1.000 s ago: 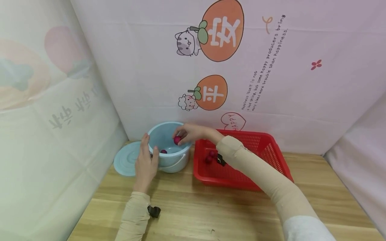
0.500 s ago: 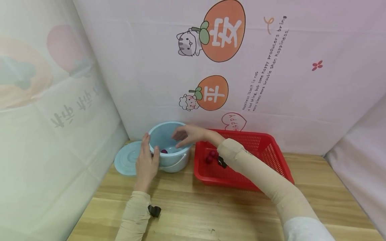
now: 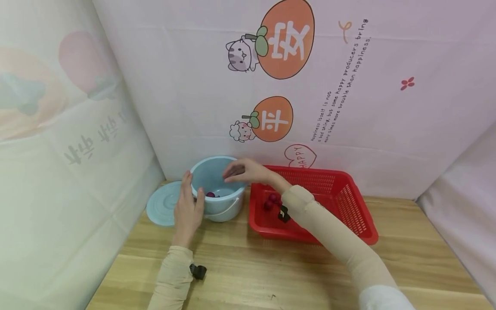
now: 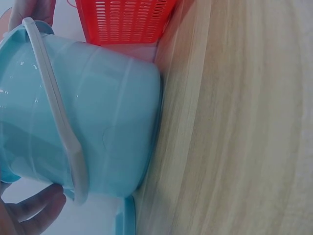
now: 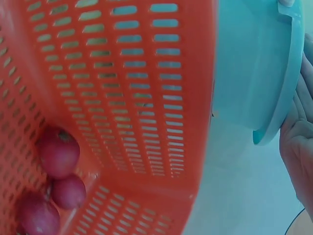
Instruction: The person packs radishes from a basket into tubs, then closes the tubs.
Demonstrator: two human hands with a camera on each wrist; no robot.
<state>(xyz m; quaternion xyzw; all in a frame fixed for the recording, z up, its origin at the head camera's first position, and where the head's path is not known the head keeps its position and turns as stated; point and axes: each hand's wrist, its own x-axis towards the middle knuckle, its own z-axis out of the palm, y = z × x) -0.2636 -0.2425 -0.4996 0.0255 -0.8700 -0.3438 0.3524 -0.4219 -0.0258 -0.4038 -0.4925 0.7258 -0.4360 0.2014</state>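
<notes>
A light blue bucket (image 3: pixel 221 211) with a pale handle (image 4: pixel 61 112) stands upright near the back wall. My left hand (image 3: pixel 187 215) rests against its left side near the rim, fingers and thumb spread and nearly straight. Over the bucket's right rim hovers my right hand (image 3: pixel 249 171), its fingers relaxed with nothing between them. Inside the bucket a small round dark-red fruit (image 3: pixel 210 195) shows, with a bit of another beside it. Several more of these red fruits (image 5: pixel 58 152), round with a stem spot, lie in the red basket (image 5: pixel 195 122); their exact kind is unclear.
The bucket's light blue lid (image 3: pixel 162 206) lies to its left, against the cloth side wall (image 3: pixel 128 163). Close on the bucket's right stands the perforated basket, below my right forearm (image 3: pixel 333 224). Bare wooden tabletop (image 3: pixel 248 271) stretches in front of both.
One second ago my right hand held a red fruit over the bucket. It has let the fruit go, and the hand has risen slightly. My left hand has stayed put.
</notes>
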